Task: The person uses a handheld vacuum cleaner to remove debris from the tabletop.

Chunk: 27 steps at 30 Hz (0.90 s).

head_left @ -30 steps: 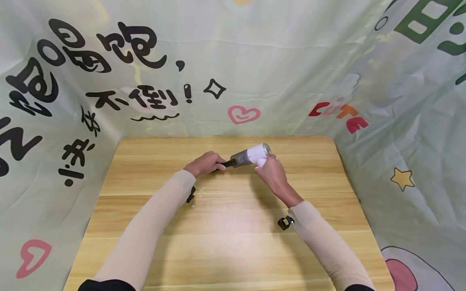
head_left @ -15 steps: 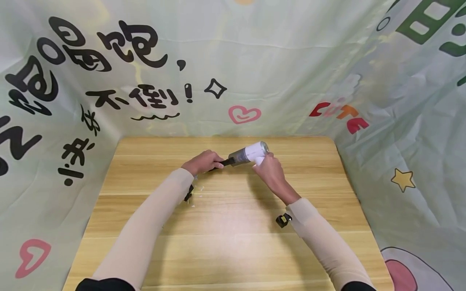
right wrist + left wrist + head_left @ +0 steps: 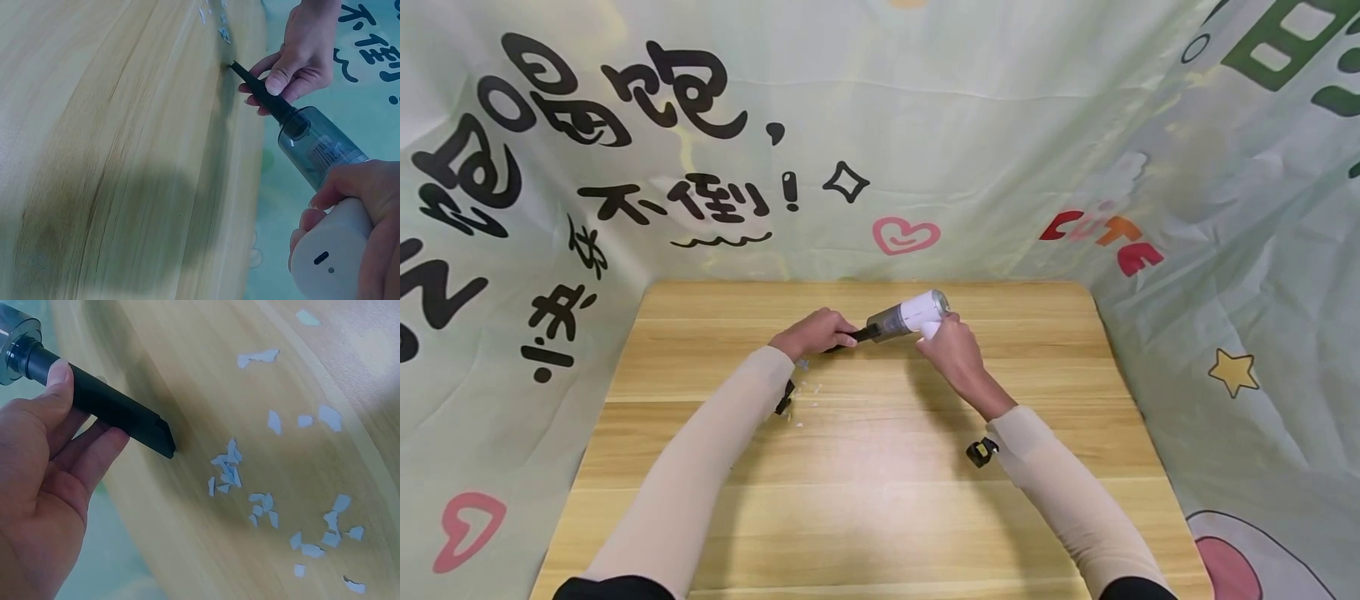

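Note:
My right hand (image 3: 955, 357) grips the white handle of a handheld vacuum cleaner (image 3: 919, 312), which has a clear grey dust cup (image 3: 319, 147). The thumb and fingers of my left hand (image 3: 815, 332) hold its black crevice nozzle (image 3: 106, 400) near the cup. In the left wrist view the nozzle's slanted tip points toward several torn paper scraps (image 3: 231, 467) and stands apart from them. The scraps lie scattered on the tabletop in small clusters; in the head view the left forearm partly hides them.
The wooden table (image 3: 880, 500) reaches back to a printed cloth (image 3: 970, 150) that hangs behind it and along both sides. A small black wrist camera (image 3: 982, 452) sits at the right cuff, another wrist camera (image 3: 785, 397) at the left.
Both hands and the vacuum cleaner have shifted slightly left and a little farther back. More paper scraps show beside the left cuff. Both holds stay the same.

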Each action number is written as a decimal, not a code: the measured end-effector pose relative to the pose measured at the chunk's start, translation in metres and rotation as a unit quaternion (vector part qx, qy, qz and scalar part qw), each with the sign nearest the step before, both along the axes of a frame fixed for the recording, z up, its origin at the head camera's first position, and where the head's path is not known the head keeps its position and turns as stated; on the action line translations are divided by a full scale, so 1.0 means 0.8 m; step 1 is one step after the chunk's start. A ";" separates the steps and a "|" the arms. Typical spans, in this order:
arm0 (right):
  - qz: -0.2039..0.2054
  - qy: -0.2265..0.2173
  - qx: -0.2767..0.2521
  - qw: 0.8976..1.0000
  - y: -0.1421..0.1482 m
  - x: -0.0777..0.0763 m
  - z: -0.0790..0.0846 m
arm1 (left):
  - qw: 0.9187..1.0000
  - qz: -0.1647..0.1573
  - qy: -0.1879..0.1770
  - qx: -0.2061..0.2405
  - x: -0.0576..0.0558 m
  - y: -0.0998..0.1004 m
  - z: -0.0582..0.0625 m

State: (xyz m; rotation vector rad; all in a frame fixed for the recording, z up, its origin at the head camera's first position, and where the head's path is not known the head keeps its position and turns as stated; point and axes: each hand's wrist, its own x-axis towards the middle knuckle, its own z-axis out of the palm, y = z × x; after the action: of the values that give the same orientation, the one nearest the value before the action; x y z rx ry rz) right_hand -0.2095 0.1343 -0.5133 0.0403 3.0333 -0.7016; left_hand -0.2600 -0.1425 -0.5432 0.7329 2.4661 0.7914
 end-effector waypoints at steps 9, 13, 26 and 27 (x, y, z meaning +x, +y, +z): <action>0.004 -0.005 -0.004 1.000 -0.008 -0.002 -0.002 | 1.000 0.003 0.010 0.006 -0.001 -0.011 -0.003; 0.004 -0.006 -0.005 1.000 -0.011 -0.003 -0.002 | 1.000 0.005 0.019 0.000 0.000 -0.014 -0.002; 0.017 0.004 -0.006 1.000 -0.014 -0.008 -0.002 | 1.000 0.016 0.021 0.005 0.003 -0.018 0.001; 0.020 0.006 -0.006 1.000 -0.014 -0.009 -0.003 | 1.000 0.017 0.021 0.005 0.003 -0.018 0.000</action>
State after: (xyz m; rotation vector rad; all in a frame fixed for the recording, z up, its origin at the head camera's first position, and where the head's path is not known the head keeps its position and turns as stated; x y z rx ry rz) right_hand -0.2164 0.1233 -0.5154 -0.0255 3.0316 -0.7197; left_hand -0.2578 -0.1573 -0.5428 0.7203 2.5195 0.8093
